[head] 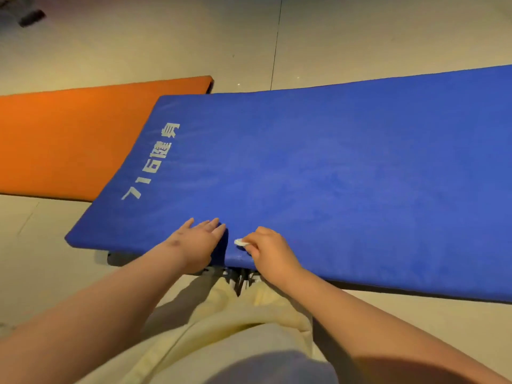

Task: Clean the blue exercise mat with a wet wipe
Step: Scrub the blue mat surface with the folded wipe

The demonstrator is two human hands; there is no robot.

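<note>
The right hand (267, 252) pinches a small crumpled white wet wipe (240, 242) against the padded blue exercise mat (332, 176) at lower centre, while the flat, open-fingered left hand (198, 239) apparently steadies the mat's near edge.

— How are the arms placed?
— Both are stretched forward and bare. The left forearm (110, 295) comes in from 8 o'clock, the right forearm (360, 309) from 4 o'clock.
— And the hands?
— The left hand (198, 239) lies palm down, fingers straight and close together, pointing to 1 o'clock. The right hand (270, 252) sits just beside it at 3 o'clock, knuckles up, fingers curled, pinching a small wet wipe (241, 242) toward 10 o'clock.
</note>
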